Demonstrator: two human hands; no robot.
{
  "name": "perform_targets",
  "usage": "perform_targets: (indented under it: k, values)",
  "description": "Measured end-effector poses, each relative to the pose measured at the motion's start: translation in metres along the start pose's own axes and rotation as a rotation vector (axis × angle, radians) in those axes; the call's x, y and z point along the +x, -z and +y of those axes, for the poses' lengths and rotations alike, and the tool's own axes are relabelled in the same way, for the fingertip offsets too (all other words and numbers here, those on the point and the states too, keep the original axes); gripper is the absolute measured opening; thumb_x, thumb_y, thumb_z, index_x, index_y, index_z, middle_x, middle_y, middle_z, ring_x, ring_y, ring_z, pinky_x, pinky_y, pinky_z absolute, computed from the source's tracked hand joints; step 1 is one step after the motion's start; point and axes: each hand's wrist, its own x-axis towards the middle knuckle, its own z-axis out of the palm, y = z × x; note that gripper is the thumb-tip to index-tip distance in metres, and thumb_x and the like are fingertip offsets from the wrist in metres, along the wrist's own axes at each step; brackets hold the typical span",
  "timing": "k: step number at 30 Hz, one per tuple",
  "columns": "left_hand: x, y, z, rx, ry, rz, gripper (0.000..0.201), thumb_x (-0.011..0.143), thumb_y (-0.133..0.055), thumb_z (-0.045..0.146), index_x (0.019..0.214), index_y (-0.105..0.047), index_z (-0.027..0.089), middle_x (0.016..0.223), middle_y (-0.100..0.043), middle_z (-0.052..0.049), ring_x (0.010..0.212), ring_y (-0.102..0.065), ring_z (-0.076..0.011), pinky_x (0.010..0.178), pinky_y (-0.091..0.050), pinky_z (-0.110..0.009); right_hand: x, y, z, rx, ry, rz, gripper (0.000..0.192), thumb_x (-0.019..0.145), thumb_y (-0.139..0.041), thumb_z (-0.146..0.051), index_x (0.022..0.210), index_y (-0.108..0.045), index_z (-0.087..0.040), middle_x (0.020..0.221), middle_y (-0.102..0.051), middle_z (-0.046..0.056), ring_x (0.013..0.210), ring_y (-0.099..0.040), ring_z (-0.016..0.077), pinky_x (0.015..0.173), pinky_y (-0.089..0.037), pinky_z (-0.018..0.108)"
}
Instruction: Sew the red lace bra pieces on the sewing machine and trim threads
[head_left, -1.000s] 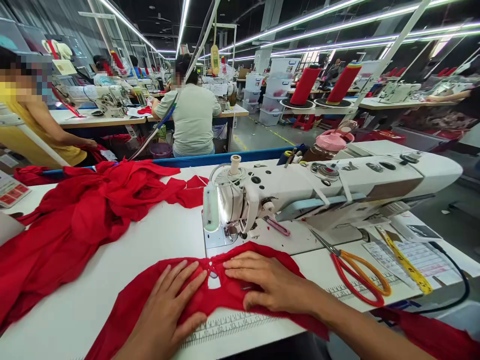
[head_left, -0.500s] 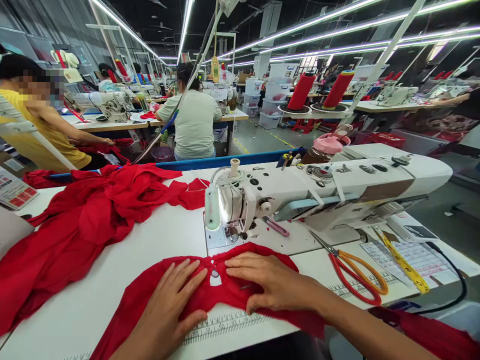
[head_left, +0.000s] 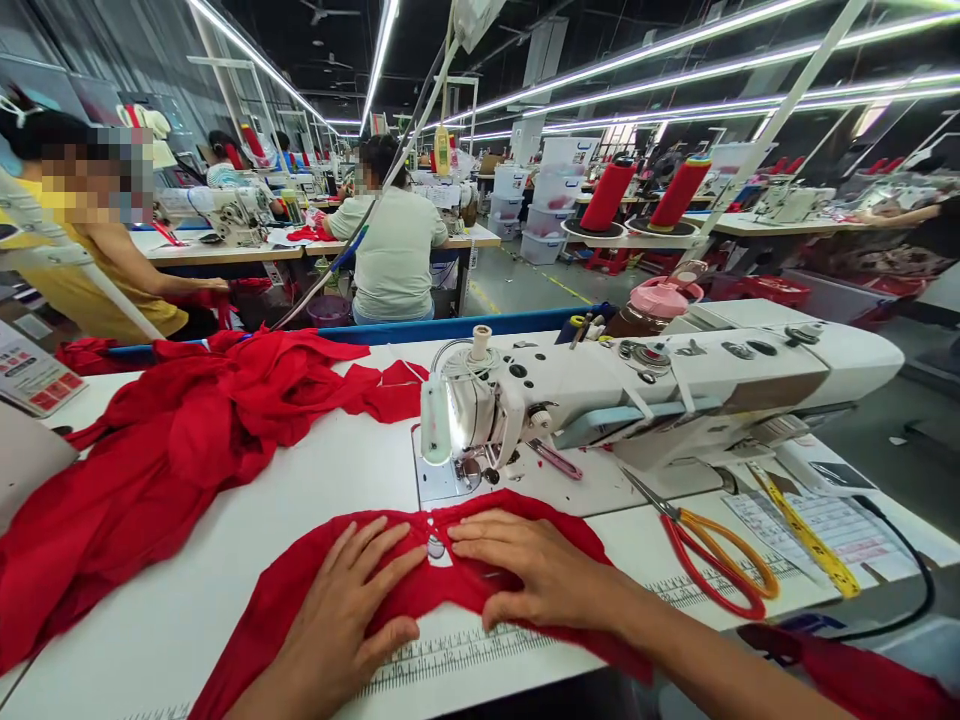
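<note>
Red cloth piece: a thin, bright red fabric shape with two wide wings and a narrow middle lay spread on the white tabletop, at the near side, just short of the sewing head.
Middle gap: a small opening below the narrow join let white show through.
Left hand: the bare left hand rested on the left wing, fingers stretched and parted, nothing clenched.
Right hand: the bare right hand lay over the right wing with straight fingers; a thin grey sliver showed beside the thumb, and whether the palm gripped it could not be told.
Progress: the wings appeared already joined at the middle, and the piece seemed laid out flat rather than being stitched; whether any edge remained unsewn was too fine to judge.
Sewing machine: the long white machine stood on the far side, its head beyond the cloth.
Right side: steel scissors with orange and red handles lay near a yellow tape measure.
Left side: a large crumpled heap of red fabric spread across the table; whether finished or waiting, unclear.
Far side: a person in a pale shirt sat facing away.
</note>
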Motion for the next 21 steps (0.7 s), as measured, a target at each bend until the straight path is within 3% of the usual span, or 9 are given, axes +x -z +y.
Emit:
perform_targets:
  k: [3,6,14,21]
  values:
    - [0.000,-0.005,0.000,0.023,0.025,0.050,0.053,0.101,-0.052,0.042,0.152,-0.037,0.041,0.152,-0.051,0.002,0.138,-0.048,-0.0266,0.111,-0.044,-0.052,0.001,0.001,0.000,0.012,-0.009,-0.009,0.064,0.087,-0.070,-0.059,0.141,-0.058,-0.027,0.149,-0.054,0.006,0.138,-0.047,0.0280,0.113,-0.040,0.044]
    - [0.000,-0.011,-0.001,0.054,0.017,0.090,0.055,0.097,-0.059,0.045,0.149,-0.042,0.041,0.151,-0.051,0.001,0.137,-0.048,-0.0289,0.110,-0.044,-0.053,0.001,0.000,0.002,0.030,-0.007,-0.019,0.066,0.086,-0.072,-0.058,0.143,-0.056,-0.029,0.150,-0.053,0.006,0.138,-0.046,0.0281,0.113,-0.039,0.044]
    - [0.000,-0.011,0.000,0.023,0.047,0.060,0.056,0.097,-0.059,0.044,0.150,-0.041,0.042,0.153,-0.049,0.001,0.139,-0.044,-0.0288,0.114,-0.039,-0.053,0.002,0.005,0.001,0.037,0.008,-0.034,0.068,0.086,-0.072,-0.057,0.145,-0.053,-0.029,0.150,-0.052,0.005,0.138,-0.046,0.0277,0.113,-0.039,0.044]
    - [0.005,-0.007,0.007,0.072,0.058,0.046,0.059,0.096,-0.059,0.048,0.151,-0.039,0.041,0.154,-0.047,0.000,0.137,-0.046,-0.0292,0.111,-0.042,-0.053,0.004,0.012,0.014,0.046,0.048,-0.046,0.070,0.085,-0.074,-0.056,0.145,-0.053,-0.029,0.147,-0.055,0.006,0.138,-0.047,0.0277,0.114,-0.039,0.044]
